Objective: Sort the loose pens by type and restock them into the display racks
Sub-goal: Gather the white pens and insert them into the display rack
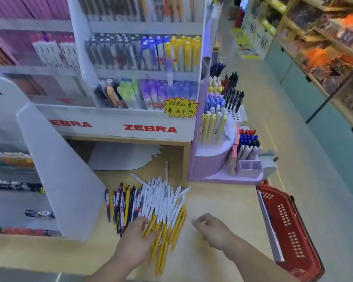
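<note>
A heap of loose pens lies on the wooden counter (222, 200): white pens (161, 198) in the middle, dark red-and-black pens (120, 206) on the left, yellow pens (167, 239) at the near side. My left hand (139, 239) rests on the near end of the heap, its fingers among the yellow pens. To the right of the heap my right hand (212, 231) hovers above the counter with loosely curled fingers and holds nothing. The white ZEBRA display rack (143, 78) stands behind, filled with grey, blue, yellow and purple pens.
A lilac stand (214, 157) with yellow, blue and black pens sits at the counter's right end. A red shopping basket (289, 226) hangs off the right edge. A white angled rack panel (65, 180) borders the heap on the left. An aisle and shelves lie to the right.
</note>
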### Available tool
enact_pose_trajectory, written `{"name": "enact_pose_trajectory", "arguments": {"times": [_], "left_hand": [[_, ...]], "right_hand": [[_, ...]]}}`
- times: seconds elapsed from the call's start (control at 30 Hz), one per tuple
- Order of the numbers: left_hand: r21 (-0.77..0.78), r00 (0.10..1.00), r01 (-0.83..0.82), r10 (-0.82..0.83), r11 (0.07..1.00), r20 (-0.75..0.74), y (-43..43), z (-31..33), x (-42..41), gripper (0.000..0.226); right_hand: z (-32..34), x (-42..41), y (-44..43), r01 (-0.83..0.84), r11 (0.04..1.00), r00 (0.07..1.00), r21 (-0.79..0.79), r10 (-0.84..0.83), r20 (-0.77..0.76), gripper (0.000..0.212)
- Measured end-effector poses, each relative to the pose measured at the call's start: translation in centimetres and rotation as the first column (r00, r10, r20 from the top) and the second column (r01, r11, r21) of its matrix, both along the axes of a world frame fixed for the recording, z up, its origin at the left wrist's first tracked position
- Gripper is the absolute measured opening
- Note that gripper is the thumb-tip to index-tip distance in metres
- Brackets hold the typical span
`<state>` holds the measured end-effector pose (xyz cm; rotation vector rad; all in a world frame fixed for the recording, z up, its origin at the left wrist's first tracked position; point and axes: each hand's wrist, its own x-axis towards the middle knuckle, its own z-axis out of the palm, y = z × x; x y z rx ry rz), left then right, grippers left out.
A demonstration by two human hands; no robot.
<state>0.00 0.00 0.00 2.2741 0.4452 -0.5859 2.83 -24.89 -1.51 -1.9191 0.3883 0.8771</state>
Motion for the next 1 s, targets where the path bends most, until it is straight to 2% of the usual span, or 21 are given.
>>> {"name": "enact_pose_trajectory", "arguments": {"times": [0.1, 0.23, 0.33, 0.4, 0.47, 0.57, 0.7, 0.8, 0.87, 0.93, 1.0], "left_hand": [[0.079, 0.998, 0.037, -0.042, 0.996, 0.056, 1.4, -2.2, 2.0, 0.049], [0.167, 0.988, 0.062, -0.084, 0.984, 0.129, 3.0, -3.8, 4.2, 0.056], [0.164, 0.982, 0.092, -0.117, 0.982, 0.151, 3.5, -4.5, 6.2, 0.062], [0.256, 0.963, 0.168, -0.214, 0.952, 0.165, 3.4, -5.0, 7.5, 0.069], [0.371, 0.936, 0.283, -0.339, 0.884, 0.092, 3.1, -5.3, 8.8, 0.080], [0.427, 0.904, 0.405, -0.423, 0.808, -0.057, 2.9, -6.0, 9.9, 0.085], [0.439, 0.873, 0.461, -0.483, 0.771, -0.068, 2.9, -6.5, 10.0, 0.077], [0.415, 0.869, 0.449, -0.495, 0.791, 0.004, 3.5, -7.0, 9.4, 0.072], [0.358, 0.891, 0.399, -0.449, 0.844, 0.066, 4.0, -7.4, 8.6, 0.074], [0.300, 0.933, 0.286, -0.336, 0.910, 0.129, 4.5, -7.6, 8.1, 0.078], [0.283, 0.952, 0.218, -0.267, 0.934, 0.147, 4.9, -7.7, 8.0, 0.079]], "right_hand": [[-1.6, 1.4, 2.9, 0.035, 0.998, 0.998, -0.049, -0.037, -0.045, 0.042], [-2.5, 2.8, 5.8, 0.057, 0.993, 0.997, -0.104, -0.063, -0.051, 0.046], [-3.6, 4.4, 7.6, 0.094, 0.976, 0.996, -0.198, -0.089, 0.030, 0.044], [-4.6, 5.6, 8.9, 0.098, 0.962, 0.993, -0.253, -0.076, 0.092, 0.042], [-5.2, 6.8, 9.9, 0.117, 0.959, 0.987, -0.258, -0.085, 0.133, 0.045], [-5.6, 8.4, 10.6, 0.112, 0.953, 0.988, -0.280, -0.078, 0.131, 0.057], [-6.5, 9.2, 10.6, 0.134, 0.945, 0.986, -0.298, -0.097, 0.134, 0.068], [-7.1, 9.5, 10.8, 0.220, 0.934, 0.971, -0.283, -0.182, 0.154, 0.074], [-7.4, 9.6, 11.1, 0.274, 0.923, 0.957, -0.269, -0.235, 0.169, 0.080], [-7.4, 9.6, 11.4, 0.289, 0.921, 0.954, -0.260, -0.254, 0.160, 0.076], [-7.7, 9.6, 11.6, 0.286, 0.927, 0.956, -0.242, -0.261, 0.130, 0.065]]}}
